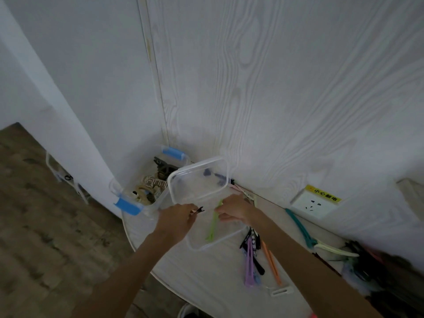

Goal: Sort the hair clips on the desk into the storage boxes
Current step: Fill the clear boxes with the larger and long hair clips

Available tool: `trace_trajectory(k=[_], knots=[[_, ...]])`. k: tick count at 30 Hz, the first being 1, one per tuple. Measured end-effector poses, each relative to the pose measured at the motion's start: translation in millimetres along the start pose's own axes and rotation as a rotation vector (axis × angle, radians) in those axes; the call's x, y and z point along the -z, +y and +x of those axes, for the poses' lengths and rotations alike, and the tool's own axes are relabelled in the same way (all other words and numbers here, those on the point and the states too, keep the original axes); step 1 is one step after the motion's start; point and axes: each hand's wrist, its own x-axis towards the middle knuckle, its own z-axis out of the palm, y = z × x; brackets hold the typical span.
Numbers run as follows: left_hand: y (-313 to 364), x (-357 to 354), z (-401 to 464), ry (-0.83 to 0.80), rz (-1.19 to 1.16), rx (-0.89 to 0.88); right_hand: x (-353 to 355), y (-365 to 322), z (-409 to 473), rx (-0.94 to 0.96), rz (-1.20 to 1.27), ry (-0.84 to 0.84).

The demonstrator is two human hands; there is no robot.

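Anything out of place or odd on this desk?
Mostly no. A clear lid is propped tilted against the wall rather than lying flat, and clips lie loose on the desk, unsorted. No spill or damage shows.

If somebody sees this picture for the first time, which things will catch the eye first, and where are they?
First, the two hands in the middle: the left hand pinches a small black clip, and the right hand holds a long green clip over a clear plastic box. Behind them, a second box with blue handles holds a heap of clips in the desk corner. To the right, bright long clips lie loose on the desk.
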Motion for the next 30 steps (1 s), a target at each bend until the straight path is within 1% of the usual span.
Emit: trace_trajectory(k=[2, 4, 6, 8, 10, 12, 14, 15, 17, 19, 21, 23, 27, 30], knots=[[2.1, 1.2, 0.2, 0.014, 0.017, -0.025, 6.3, -1.8, -8.0, 0.009, -0.097, -0.018], [6.6, 6.1, -1.8, 0.038, 0.039, -0.070, 22.1, 1.5, -13.5, 0.067, -0.119, 0.007], [18.0, 10.3, -2.3, 0.077, 0.031, -0.119, 45.6, 12.6, -19.2, 0.114, -0.067, 0.085], [31.3, 12.2, -3.8, 0.085, -0.027, -0.136, 67.6, 27.5, -24.6, 0.101, -0.058, 0.193], [52.4, 7.1, -6.1, 0.001, -0.024, -0.184, 84.4, 45.5, -30.4, 0.019, -0.169, 0.237], [79.6, -6.7, -9.9, -0.160, 0.037, -0.203, 88.9, 66.3, -37.3, -0.118, -0.349, 0.169], [103.5, -26.2, -13.0, -0.350, 0.050, -0.148, 80.9, 87.1, -38.6, -0.233, -0.467, 0.086], [113.8, -36.5, -14.6, -0.427, 0.074, -0.117, 74.9, 97.6, -35.4, -0.237, -0.510, 0.081], [128.8, -55.3, -17.2, -0.494, 0.134, -0.075, 65.8, 116.9, -23.1, -0.141, -0.642, 0.188], [135.3, -69.5, -17.6, -0.499, 0.153, -0.024, 60.6, 128.2, -11.5, 0.001, -0.724, 0.314], [139.9, -78.5, -13.9, -0.471, 0.170, 0.011, 62.9, 133.4, -6.1, 0.093, -0.723, 0.361], [143.3, -82.0, -8.8, -0.457, 0.209, -0.010, 67.9, 137.2, -3.6, 0.146, -0.715, 0.398], [149.0, -79.1, 0.7, -0.391, 0.251, -0.080, 81.6, 139.6, 1.5, 0.123, -0.647, 0.471], [152.9, -70.3, 5.6, -0.350, 0.174, -0.116, 97.7, 132.0, 3.4, 0.111, -0.663, 0.425]])
